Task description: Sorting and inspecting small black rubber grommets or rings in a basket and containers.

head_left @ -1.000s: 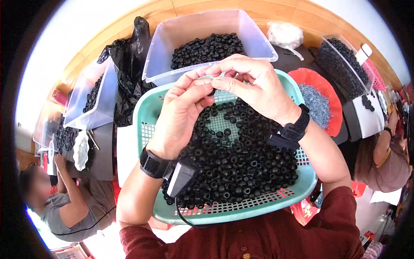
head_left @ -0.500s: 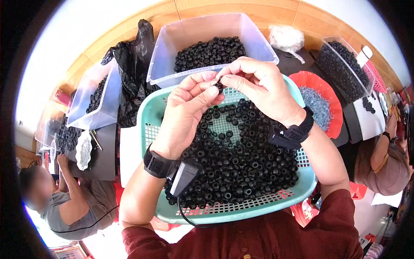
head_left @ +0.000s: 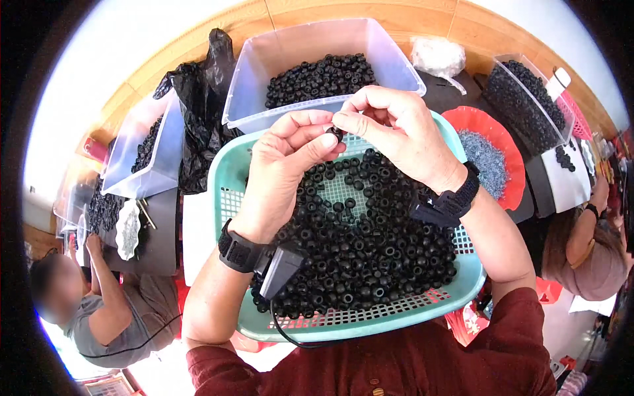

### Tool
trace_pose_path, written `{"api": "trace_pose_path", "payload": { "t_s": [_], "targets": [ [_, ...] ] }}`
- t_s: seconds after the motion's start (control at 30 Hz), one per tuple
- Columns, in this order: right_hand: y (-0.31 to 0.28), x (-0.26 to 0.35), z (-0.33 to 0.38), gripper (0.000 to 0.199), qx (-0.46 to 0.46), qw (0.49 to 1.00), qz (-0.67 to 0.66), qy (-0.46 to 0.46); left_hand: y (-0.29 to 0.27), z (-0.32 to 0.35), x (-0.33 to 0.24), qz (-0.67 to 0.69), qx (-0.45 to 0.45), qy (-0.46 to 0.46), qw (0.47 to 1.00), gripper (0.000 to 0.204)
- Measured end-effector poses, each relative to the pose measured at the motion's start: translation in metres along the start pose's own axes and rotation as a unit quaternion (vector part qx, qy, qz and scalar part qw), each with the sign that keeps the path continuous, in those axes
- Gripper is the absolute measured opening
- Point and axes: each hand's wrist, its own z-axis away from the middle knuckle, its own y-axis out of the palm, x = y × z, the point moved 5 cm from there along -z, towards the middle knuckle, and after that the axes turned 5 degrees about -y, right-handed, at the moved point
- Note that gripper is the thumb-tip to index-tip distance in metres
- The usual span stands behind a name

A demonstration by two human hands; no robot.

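A left hand (head_left: 279, 158) pinches a black bead (head_left: 335, 133) above the far side of a green basket (head_left: 223, 165), apparently steadying it for the right hand (head_left: 409, 135), whose fingertips converge there; whether they grip anything is unclear.

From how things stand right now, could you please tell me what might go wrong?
The small black piece pinched in the left hand might slip and be lost among the similar black pieces in the green basket below. The cable from the left wrist device, hanging by the basket's near rim, could snag there.
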Motion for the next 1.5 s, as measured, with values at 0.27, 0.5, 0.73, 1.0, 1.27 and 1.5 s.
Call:
{"api": "trace_pose_path", "payload": {
  "t_s": [0.27, 0.5, 0.73, 1.0, 1.27, 1.5],
  "targets": [
    [0.002, 0.011, 0.001, 0.022, -0.018, 0.996, 0.078, -0.047, 0.001, 0.000, 0.001, -0.031, 0.000, 0.024, 0.999, 0.019],
    [0.004, 0.009, 0.003, 0.020, -0.022, 0.997, 0.067, -0.038, 0.003, 0.000, 0.000, -0.041, 0.003, 0.025, 0.999, 0.013],
    [0.001, 0.010, 0.002, 0.012, 0.010, 0.995, 0.054, -0.086, 0.000, 0.001, 0.002, 0.022, 0.017, -0.009, 1.000, 0.011],
    [-0.004, 0.008, 0.001, 0.013, 0.032, 0.997, 0.032, -0.057, 0.001, 0.001, 0.004, 0.029, 0.039, -0.003, 0.999, 0.018],
    [-0.006, -0.001, 0.001, 0.017, 0.031, 0.999, -0.037, 0.010, 0.004, 0.001, -0.001, -0.004, 0.017, 0.002, 1.000, 0.025],
    [-0.005, 0.006, 0.001, 0.014, 0.045, 0.999, 0.000, 0.004, 0.006, 0.001, -0.002, -0.016, 0.006, 0.009, 1.000, 0.029]
  ]
}}
